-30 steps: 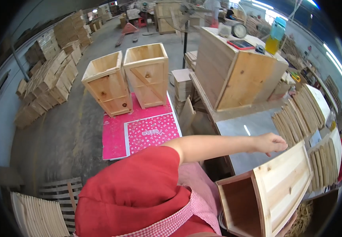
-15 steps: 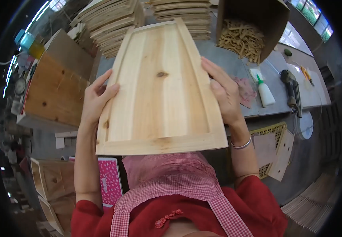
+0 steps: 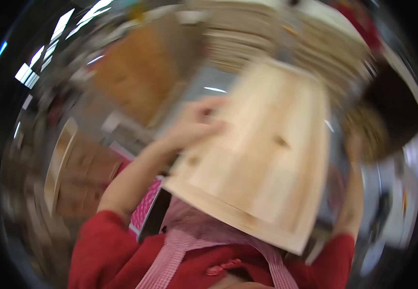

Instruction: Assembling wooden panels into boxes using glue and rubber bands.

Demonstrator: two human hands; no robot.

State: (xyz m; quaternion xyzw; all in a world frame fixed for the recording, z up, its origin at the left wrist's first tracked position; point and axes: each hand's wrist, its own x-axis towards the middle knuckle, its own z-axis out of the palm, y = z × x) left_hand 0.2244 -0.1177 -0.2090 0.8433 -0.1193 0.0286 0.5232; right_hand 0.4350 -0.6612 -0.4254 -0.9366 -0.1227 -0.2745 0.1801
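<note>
A pale wooden panel with a raised border and a dark knot is held in front of my apron, tilted in view. My left hand pinches its left edge, the fingers closed on it. My right hand is away from the panel, beside its right edge. It reaches toward a heap of small wooden pieces in a brown box. Motion smears the right fingers, so whether they hold anything does not show.
Stacks of wooden panels stand at the back, with another stack further right. A brown wooden box sits at the left. Lower left are wooden boxes and a pink patterned item.
My right hand has let go of the panel and moved right toward the box of small pieces. The left hand keeps its grip. The whole view has turned and blurred.
</note>
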